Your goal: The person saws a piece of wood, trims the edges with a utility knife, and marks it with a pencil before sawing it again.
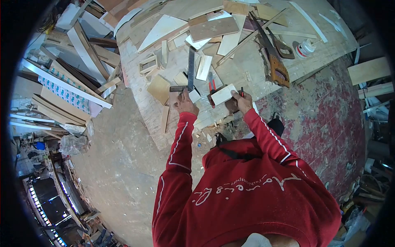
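My left hand (186, 104) is at the bench's near edge, its fingers closed at the stock of a try square (191, 68) whose dark blade points away from me. In my right hand (243, 102) is a small pale wooden board (223, 95), pinched near its right end. A dark pen or pencil (242, 91) also sticks out between those fingers. Just beyond the board lies a red-handled tool (212, 83), partly covered by it. Another pale wood piece (204, 68) rests to the right of the square's blade, and a square plywood piece (159, 89) lies left of my left hand.
A handsaw (273, 61) and a white tub (305, 48) occupy the workbench's (255, 78) right side. Wood offcuts (214, 29) pile up at the back, near a small open wooden frame (148, 65). Stacked boards (70, 82) fill the left floor.
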Action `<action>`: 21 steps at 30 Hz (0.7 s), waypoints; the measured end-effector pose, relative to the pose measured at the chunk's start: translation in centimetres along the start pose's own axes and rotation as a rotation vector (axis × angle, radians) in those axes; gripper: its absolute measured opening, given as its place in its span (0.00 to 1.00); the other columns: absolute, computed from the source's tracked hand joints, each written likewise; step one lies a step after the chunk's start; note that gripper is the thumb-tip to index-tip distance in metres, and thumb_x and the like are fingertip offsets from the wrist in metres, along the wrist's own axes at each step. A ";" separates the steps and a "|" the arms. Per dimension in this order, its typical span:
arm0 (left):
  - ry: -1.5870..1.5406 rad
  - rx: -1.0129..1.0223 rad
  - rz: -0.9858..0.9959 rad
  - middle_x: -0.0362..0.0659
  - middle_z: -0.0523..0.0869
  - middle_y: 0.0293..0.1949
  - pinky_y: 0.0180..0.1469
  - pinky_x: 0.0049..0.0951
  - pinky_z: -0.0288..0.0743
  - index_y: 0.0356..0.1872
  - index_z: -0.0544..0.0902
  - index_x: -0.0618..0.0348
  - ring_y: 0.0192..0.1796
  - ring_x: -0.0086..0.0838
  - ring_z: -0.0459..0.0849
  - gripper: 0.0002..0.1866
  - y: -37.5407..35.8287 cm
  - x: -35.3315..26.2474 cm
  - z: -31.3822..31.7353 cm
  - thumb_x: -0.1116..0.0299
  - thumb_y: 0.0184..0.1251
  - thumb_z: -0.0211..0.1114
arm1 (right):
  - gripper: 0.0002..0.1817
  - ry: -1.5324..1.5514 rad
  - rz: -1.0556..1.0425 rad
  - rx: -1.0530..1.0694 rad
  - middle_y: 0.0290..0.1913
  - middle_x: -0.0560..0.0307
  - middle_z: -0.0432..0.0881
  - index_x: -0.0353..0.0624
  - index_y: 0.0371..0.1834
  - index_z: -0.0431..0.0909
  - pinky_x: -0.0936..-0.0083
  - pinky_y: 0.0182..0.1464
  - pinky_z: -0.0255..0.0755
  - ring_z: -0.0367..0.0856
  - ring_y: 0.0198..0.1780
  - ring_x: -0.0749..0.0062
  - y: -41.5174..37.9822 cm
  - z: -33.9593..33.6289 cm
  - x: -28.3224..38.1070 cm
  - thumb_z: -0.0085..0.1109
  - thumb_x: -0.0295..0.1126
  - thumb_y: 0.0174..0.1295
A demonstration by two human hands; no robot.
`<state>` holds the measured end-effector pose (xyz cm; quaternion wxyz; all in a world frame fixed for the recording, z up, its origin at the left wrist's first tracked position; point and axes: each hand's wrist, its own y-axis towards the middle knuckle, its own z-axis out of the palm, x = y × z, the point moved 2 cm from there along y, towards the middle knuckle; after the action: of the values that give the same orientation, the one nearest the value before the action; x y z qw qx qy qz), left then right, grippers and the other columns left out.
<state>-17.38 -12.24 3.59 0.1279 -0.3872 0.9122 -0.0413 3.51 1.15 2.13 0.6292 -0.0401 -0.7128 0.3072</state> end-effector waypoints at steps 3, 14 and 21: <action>-0.048 -0.016 0.015 0.44 0.66 0.63 0.60 0.56 0.57 0.68 0.57 0.51 0.67 0.39 0.61 0.46 -0.4 0.1 -0.1 0.69 0.43 0.69 | 0.16 0.059 0.003 0.000 0.19 0.66 0.73 0.45 0.21 0.75 0.79 0.23 0.60 0.66 0.19 0.82 -0.4 0.2 0.5 0.67 0.44 0.55; -0.104 0.019 0.358 0.52 0.66 0.62 0.63 0.57 0.58 0.65 0.61 0.55 0.65 0.46 0.64 0.42 -5.5 -6.1 -3.6 0.66 0.46 0.71 | 0.16 -0.049 -0.040 0.148 0.21 0.66 0.74 0.40 0.25 0.79 0.79 0.27 0.63 0.68 0.23 0.82 -1.9 1.7 1.1 0.65 0.43 0.57; -0.448 -0.019 0.417 0.60 0.72 0.52 0.59 0.43 0.67 0.61 0.63 0.68 0.56 0.55 0.71 0.38 -5.2 -4.4 -1.4 0.67 0.47 0.69 | 0.15 0.043 -0.049 0.213 0.25 0.63 0.77 0.38 0.31 0.79 0.79 0.30 0.66 0.71 0.26 0.80 -2.5 2.7 1.7 0.60 0.41 0.60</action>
<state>-11.15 -12.75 6.71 0.3280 -0.1922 0.9214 0.0807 1.46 -1.17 4.80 0.6526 0.0379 -0.6631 0.3647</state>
